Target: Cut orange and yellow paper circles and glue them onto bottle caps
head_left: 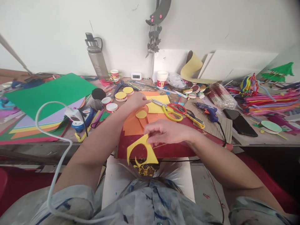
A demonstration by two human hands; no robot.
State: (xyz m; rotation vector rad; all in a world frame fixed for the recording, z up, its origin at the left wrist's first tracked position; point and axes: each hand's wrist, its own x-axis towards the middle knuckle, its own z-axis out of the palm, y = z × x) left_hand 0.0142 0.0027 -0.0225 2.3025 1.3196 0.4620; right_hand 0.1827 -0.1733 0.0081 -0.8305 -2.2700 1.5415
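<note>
My right hand (165, 131) pinches a yellow paper scrap (140, 151) with a round hole cut out of it, holding it over the table's near edge. My left hand (138, 100) reaches forward and rests on orange paper (133, 125), fingers loosely curled beside a yellow paper circle (141, 114). Just right of that hand lie yellow-handled scissors (167, 111) on a yellow sheet (159, 104), with red-handled scissors (179, 108) next to them.
A blue glue gun (208, 111) and a black phone (239, 122) lie to the right. Pipe cleaners (269, 98) pile at far right. Green paper (47, 93) and coloured sheets lie left, with tape rolls (120, 96), a steel bottle (96, 56) and a white cable (56, 150).
</note>
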